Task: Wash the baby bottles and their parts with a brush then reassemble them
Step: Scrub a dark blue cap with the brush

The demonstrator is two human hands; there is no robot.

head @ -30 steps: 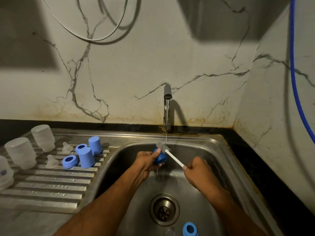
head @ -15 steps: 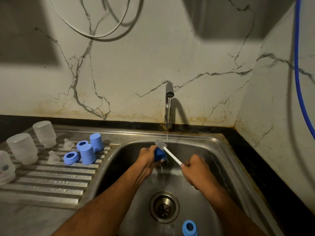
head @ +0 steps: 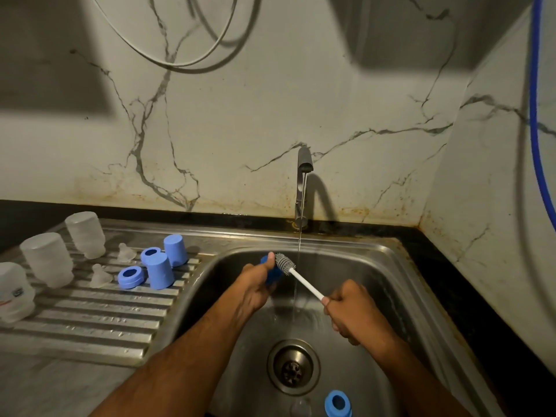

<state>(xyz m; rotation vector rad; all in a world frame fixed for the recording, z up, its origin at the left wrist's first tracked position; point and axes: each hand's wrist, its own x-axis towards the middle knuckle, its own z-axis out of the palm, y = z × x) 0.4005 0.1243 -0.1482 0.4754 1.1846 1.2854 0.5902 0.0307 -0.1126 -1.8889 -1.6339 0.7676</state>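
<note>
A: Blue bottle cap [head: 272,273], that's what is being scrubbed; the left hand [head: 255,285] has its fingers wrapped round it, thumb up along its rim, held over the sink basin [head: 388,284] a little left of the water stream [head: 298,266]

B: And the brush?

A: The right hand [head: 350,311] is clenched round the end of the white handle of the bottle brush [head: 296,273], and the grey bristle head sits right at the cap's top edge, beside the thumb

B: So how to do it well?

A: I'd judge the head should go down into the cap's hollow and twist, while the left hand turns the cap so every side of the wall gets bristles. Holding the handle so far back gives little control; a shorter hold would steady the head

B: The water misses the cap

A: Yes, it falls between the hands, so shifting the cap under it would carry the suds away. A wet cap could slip from the fingers toward the drain [head: 293,367]

B: What else waits?

A: A blue collar ring [head: 337,403] lies in the basin near the front edge. On the drainboard [head: 90,320] stand upturned clear bottles [head: 48,258], two blue caps [head: 159,270], two blue rings [head: 131,276] and clear teats [head: 100,275], well apart from the hands
</note>
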